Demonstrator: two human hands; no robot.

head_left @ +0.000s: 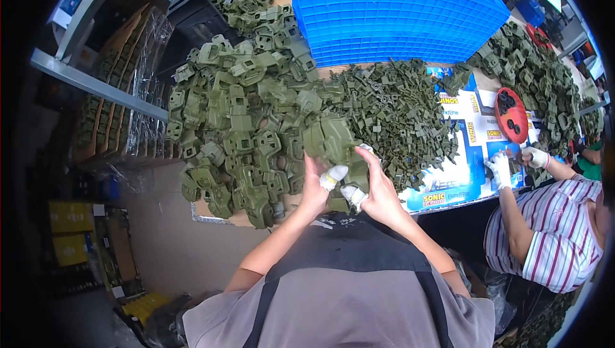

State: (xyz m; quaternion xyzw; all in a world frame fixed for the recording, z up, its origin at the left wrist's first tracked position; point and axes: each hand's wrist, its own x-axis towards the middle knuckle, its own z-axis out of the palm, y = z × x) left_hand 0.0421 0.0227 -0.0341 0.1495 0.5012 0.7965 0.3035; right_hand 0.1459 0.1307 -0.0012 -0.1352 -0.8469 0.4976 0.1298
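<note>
Two bare hands, with white covers on the thumbs, were closed together on one olive-green plastic shell. The left hand gripped it from the left side, and the right hand gripped it from the right side, near its lower corner. The shell was raised at the near edge of the table, in front of the dark apron; I cannot tell if its far end touched the parts behind.

To the left lay a wide heap of large olive-green shells, many of them with square openings. To the right, just beside, was a pile of small olive-green plastic pieces. Behind this pile stood a big blue plastic crate.

Farther right, a blue-and-white printed sheet covered the table, and a red oval tray held some dark round parts. Near the tray, a co-worker in a striped shirt had white gloves on. At the far left, cartons were stacked under clear film, behind a grey metal frame.
</note>
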